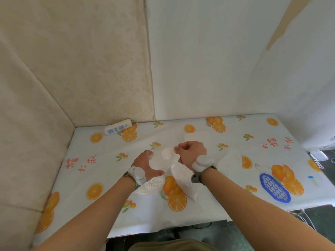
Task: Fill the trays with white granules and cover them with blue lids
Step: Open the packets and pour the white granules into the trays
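At table centre: white granules [167,153] piling in a clear tray [159,163], edges hard to make out
Left hand [145,165]: curled open, cupping tray
Right hand [190,153]: pinching granule bag [183,176]
Blue lid [274,187]: lying far right, well apart

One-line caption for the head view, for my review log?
Both hands, left hand and right hand, work over clear trays of white granules; a blue lid lies unused on the orange-print tablecloth.

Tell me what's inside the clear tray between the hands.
A small heap of white granules lies inside the clear tray. The left hand hides its near side.
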The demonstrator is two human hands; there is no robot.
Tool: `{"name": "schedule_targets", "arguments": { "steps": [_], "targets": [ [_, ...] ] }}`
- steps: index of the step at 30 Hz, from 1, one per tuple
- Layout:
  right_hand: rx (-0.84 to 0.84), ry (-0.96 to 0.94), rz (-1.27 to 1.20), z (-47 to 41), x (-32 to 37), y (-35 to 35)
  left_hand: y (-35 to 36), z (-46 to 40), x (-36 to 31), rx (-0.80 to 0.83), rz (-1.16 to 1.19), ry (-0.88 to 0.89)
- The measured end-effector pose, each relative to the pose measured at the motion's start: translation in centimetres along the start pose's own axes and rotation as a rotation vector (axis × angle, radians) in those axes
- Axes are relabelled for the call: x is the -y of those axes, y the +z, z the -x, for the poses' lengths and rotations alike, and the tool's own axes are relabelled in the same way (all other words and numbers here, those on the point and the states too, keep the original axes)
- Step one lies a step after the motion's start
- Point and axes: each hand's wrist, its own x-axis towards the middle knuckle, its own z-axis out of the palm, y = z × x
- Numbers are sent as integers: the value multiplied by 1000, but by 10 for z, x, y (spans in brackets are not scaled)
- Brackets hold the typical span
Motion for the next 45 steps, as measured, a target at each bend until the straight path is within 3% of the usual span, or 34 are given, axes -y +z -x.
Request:
{"name": "schedule_targets", "arguments": {
  "steps": [10,21,32,36,39,45],
  "targets": [
    [78,-290,394,-7,-9,21,-1,-1,-1,1,9,-18],
    [142,-666,577,-6,-15,-1,-1,-4,-4,-1,47,-18],
    [-133,-509,360,-3,-13,-59,4,-11,-5,18,24,6],
    [-41,-450,450,-11,-22,-65,6,-13,-3,17,30,4],
    [93,-385,648,-21,-33,-58,7,-13,-2,18,33,-2],
    [210,-312,1016,-31,-44,-39,8,-14,0,32,41,0]
  ]
}}
